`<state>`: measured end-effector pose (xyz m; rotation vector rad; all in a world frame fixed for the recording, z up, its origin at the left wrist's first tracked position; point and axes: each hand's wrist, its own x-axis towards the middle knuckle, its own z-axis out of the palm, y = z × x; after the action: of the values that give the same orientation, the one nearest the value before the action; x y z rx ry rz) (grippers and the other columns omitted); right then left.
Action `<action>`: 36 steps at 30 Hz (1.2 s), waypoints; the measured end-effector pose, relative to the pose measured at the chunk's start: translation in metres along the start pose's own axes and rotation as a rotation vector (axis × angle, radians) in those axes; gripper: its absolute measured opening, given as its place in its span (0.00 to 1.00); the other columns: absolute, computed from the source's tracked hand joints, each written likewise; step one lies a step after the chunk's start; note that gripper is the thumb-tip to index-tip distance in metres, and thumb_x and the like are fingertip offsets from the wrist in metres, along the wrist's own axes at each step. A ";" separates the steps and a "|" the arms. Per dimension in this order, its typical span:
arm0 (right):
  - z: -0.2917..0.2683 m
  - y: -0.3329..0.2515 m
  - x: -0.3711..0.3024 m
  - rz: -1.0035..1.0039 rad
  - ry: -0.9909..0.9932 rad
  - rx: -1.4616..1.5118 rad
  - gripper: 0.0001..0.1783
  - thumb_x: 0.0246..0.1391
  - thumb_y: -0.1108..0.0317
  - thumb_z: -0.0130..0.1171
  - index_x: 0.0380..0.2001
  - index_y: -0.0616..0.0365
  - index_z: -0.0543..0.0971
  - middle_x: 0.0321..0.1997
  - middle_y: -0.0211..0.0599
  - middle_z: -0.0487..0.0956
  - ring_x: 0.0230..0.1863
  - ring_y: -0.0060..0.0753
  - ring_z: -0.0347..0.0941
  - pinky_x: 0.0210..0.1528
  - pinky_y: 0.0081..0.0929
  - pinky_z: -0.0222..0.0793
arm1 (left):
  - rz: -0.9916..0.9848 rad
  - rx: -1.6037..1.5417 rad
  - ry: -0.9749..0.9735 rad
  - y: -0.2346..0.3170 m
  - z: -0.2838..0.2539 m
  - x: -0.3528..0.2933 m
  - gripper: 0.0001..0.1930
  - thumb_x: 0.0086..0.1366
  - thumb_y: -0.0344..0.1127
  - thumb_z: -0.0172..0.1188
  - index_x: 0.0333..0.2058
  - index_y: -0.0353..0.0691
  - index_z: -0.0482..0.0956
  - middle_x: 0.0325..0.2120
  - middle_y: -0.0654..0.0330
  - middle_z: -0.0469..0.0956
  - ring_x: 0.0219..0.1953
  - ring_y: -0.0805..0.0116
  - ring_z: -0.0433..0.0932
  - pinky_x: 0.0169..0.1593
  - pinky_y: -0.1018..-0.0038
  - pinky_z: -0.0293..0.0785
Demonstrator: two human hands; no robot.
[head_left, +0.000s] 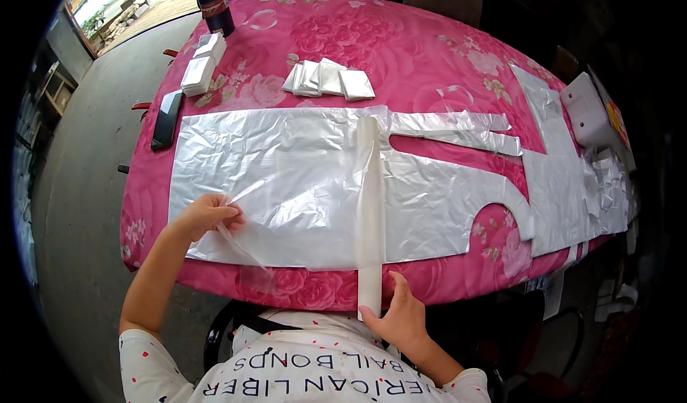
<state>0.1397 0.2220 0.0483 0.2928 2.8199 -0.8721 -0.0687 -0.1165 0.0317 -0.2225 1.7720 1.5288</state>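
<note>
A pale roll of clear plastic film [368,210] lies from far to near across a sheet of thin white plastic [444,188], its near end reaching past the table edge. The sheet has long strips and a curved cut-out on its right side, much like a disposable apron. Clear film spreads leftward from the roll. My left hand [211,217] is closed in a pinch on the film's loose edge, lifting a crumpled corner. My right hand [397,313] is at the roll's near end, thumb laid on it and forefinger to its right; the other fingers are partly hidden.
On the pink flowered tablecloth [329,38] lie several folded plastic packets [329,79], white stacked packs [202,65] and a dark phone [166,120]. A dark bottle [213,6] stands far left. More plastic sheets [558,188] and a white box [590,110] are at the right.
</note>
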 end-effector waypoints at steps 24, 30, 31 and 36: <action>-0.019 0.011 -0.004 0.161 -0.213 0.156 0.34 0.42 0.56 0.59 0.48 0.66 0.61 0.28 0.56 0.77 0.30 0.56 0.75 0.35 0.42 0.71 | 1.036 0.756 0.234 0.021 0.212 0.076 0.28 0.57 0.28 0.51 0.57 0.28 0.56 0.57 0.44 0.58 0.60 0.49 0.56 0.61 0.62 0.55; -0.035 0.023 0.034 0.136 -0.357 0.238 0.35 0.43 0.45 0.61 0.40 0.68 0.70 0.29 0.52 0.78 0.33 0.47 0.77 0.36 0.36 0.71 | 1.015 1.052 0.347 0.005 0.213 0.088 0.29 0.58 0.35 0.43 0.56 0.23 0.55 0.59 0.39 0.54 0.63 0.47 0.51 0.64 0.60 0.47; -0.037 0.023 0.050 0.146 -0.347 0.320 0.30 0.45 0.51 0.63 0.39 0.68 0.72 0.28 0.47 0.78 0.30 0.36 0.77 0.33 0.29 0.72 | 0.993 1.115 0.355 0.005 0.214 0.088 0.30 0.58 0.36 0.43 0.57 0.23 0.55 0.59 0.39 0.53 0.63 0.47 0.50 0.65 0.59 0.45; -0.043 0.010 0.153 0.007 -0.225 0.340 0.25 0.49 0.52 0.61 0.36 0.69 0.75 0.28 0.38 0.78 0.27 0.25 0.74 0.31 0.22 0.70 | 0.951 1.225 0.313 0.007 0.207 0.087 0.33 0.57 0.42 0.42 0.57 0.24 0.55 0.60 0.40 0.52 0.65 0.50 0.48 0.66 0.60 0.41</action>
<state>-0.0101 0.2757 0.0436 0.2316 2.4573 -1.2952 -0.0436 0.1013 -0.0156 1.1688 2.9282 0.6155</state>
